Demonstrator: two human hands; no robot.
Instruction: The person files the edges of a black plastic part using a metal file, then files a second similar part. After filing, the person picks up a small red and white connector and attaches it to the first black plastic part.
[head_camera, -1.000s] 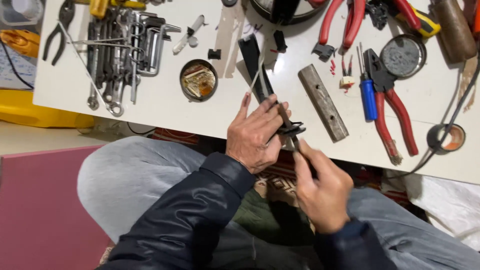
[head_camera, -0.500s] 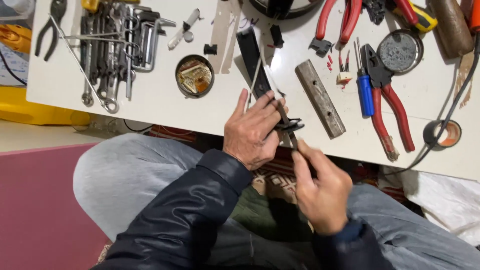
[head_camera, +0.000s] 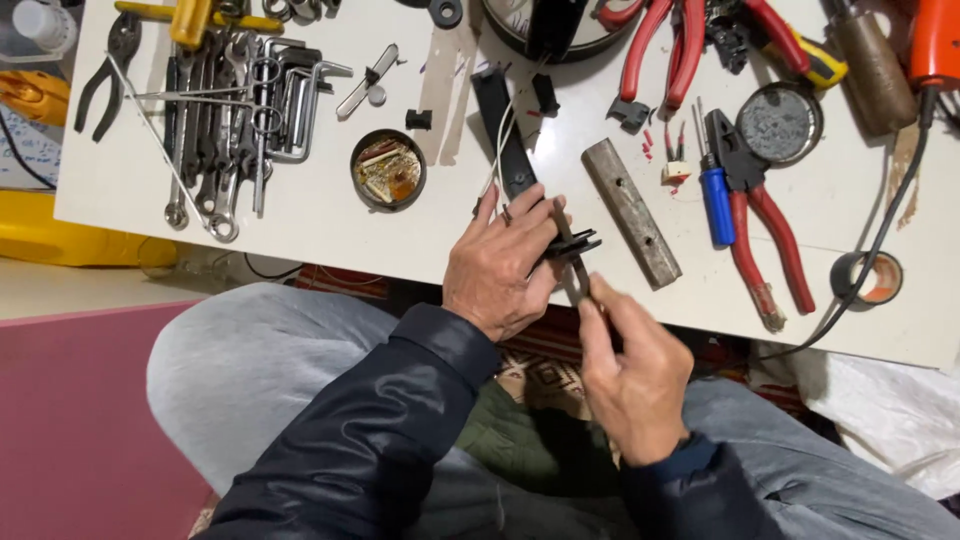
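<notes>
Little moved since earlier: our left hand keeps grip closed on small black part at tabletop edge; right hand pinches thin tool against it. Work unfinished, we judge.

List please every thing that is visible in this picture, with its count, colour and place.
small part: one, black, at the table's near edge, held by the left hand
thin tool: one, grey metal, in the right hand, tip at the part
metal bar: one, grey, right of the part
round tin: one, dark, left of centre
wrenches and hex keys: many, silver, far left
blue-handled screwdriver: one, right of the bar
red-handled pliers: one, right side
tape roll: one, dark, right edge
table: one, white
left hand: one, fingers on the part
right hand: one, fingers pinching the tool
</notes>
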